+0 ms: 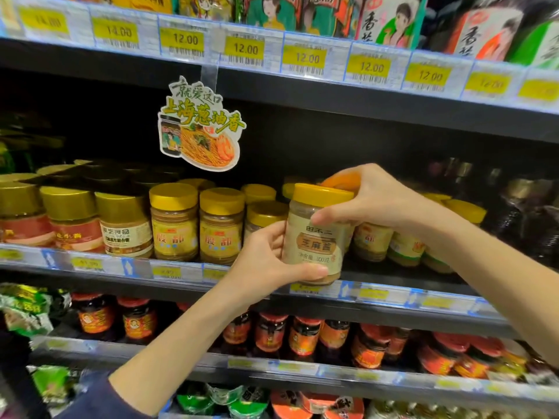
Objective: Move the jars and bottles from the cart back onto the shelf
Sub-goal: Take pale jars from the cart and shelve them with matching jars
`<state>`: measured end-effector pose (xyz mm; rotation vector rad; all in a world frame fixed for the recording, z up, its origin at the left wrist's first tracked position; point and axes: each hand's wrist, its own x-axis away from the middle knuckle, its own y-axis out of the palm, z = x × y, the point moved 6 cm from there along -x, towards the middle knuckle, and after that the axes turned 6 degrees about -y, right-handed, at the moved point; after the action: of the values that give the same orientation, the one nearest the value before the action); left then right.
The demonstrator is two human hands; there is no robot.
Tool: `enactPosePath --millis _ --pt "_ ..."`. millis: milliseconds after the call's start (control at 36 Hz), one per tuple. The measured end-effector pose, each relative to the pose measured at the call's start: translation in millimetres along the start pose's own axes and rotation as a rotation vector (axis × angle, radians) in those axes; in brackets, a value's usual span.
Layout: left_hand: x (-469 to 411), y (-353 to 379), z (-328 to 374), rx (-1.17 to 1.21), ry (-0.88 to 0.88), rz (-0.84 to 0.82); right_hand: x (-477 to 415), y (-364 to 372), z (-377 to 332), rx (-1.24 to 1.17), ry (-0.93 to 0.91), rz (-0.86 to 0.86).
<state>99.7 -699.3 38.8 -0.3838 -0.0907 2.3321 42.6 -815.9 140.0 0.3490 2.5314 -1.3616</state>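
At the front of the middle shelf (181,272), a sesame paste jar (314,237) with a yellow lid is held in both hands. The left hand (266,261) curls round its lower part, thumb across the bottom. The right hand (372,201) grips the top, fingers behind the lid, thumb on the front. I cannot tell if the jar touches the shelf. Other yellow-lid jars (174,222) stand beside and behind it. A noodle sign (201,128) hangs above.

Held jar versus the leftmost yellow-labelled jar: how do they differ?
The held jar has a cream label; the yellow-labelled jar shows red characters. The held jar is gripped by left hand and right hand; the yellow-labelled jar stands on the shelf. Both have yellow lids.
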Motion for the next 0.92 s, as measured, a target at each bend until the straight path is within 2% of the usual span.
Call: enactPosePath --millis 222,306,417,500,667,806,917 --pt "1 3 8 -0.110 0.103 -0.024 -4 -10 -4 -0.023 -0.050 0.004" --pt "4 -6 4 -0.193 0.089 -0.008 -12 -16 -2 -0.051 -0.060 0.028" --pt "18 -33 -9 -0.593 0.059 0.112 -22 -23 11 -0.038 -0.044 0.073" --pt "31 -51 -18 -0.868 0.123 0.159 -27 -21 28 0.018 -0.009 0.085" --pt "41 -74 -44 -1.203 0.063 0.142 -34 -2 72 0.064 0.113 0.099" --pt "40 -81 -64 -1.273 -0.021 0.055 -34 16 91 0.024 0.135 0.075" --pt "40 -82 -64 -1.250 -0.018 0.063 -32 29 102 0.004 0.147 0.024"
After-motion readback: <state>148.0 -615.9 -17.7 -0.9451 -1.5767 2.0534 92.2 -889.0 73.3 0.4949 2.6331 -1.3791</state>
